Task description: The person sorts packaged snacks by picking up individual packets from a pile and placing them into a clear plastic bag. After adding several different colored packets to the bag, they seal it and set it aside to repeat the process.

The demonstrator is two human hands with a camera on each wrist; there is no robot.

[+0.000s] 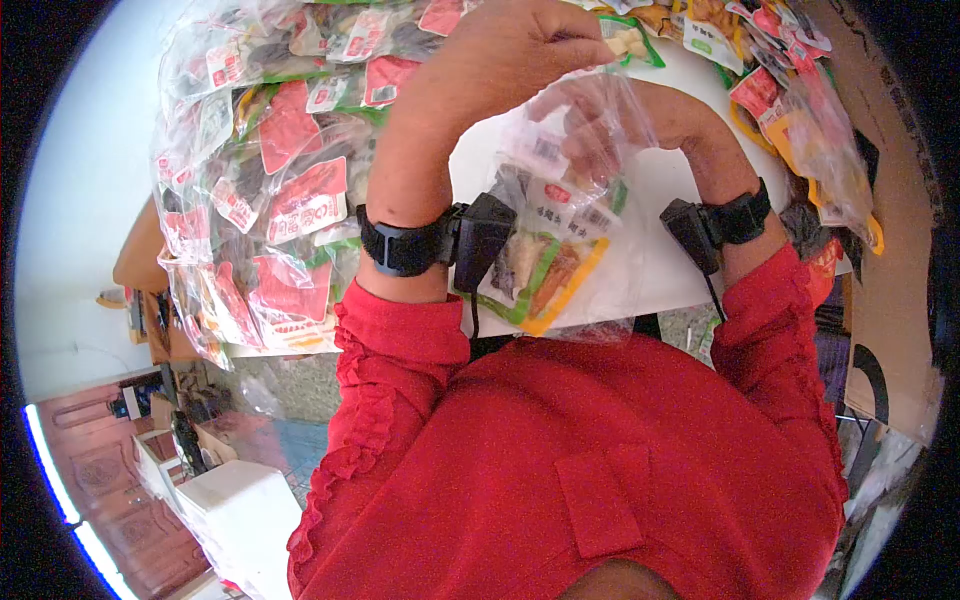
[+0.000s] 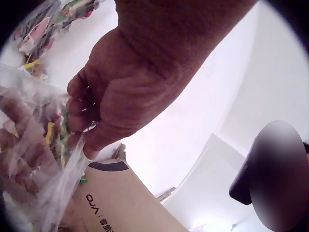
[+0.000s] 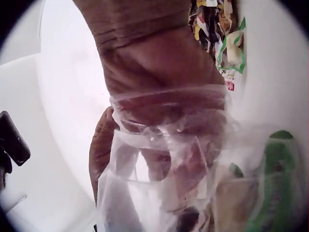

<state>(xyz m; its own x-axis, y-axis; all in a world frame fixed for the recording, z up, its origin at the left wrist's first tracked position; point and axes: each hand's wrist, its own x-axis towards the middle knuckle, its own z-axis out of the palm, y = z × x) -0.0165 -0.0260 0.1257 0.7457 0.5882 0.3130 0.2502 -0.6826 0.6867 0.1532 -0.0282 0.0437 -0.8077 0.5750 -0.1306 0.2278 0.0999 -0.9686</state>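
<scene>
A clear plastic bag (image 1: pixel 625 255) hangs between my hands, close over the table's front edge. In it lie snack packets, among them a green-edged one (image 1: pixel 512 268) and a yellow-edged one (image 1: pixel 572 282). My left hand (image 2: pixel 120 92) pinches the bag's film between thumb and fingertips. Film lies over the fingers of my right hand (image 3: pixel 164 63), which reach down at the bag's mouth. Through the plastic in the left wrist view those fingers look long and spread; creases blur their tips. The right thumb shows at the side of the bag in the right wrist view.
Large clear bags full of red-labelled packets (image 1: pixel 290 200) cover the table's left side. More loose packets (image 1: pixel 760 95) lie at the back right, beside a cardboard box (image 1: pixel 900 220). A white table top (image 1: pixel 680 265) shows under my hands. Another person's arm (image 1: pixel 143 250) is at far left.
</scene>
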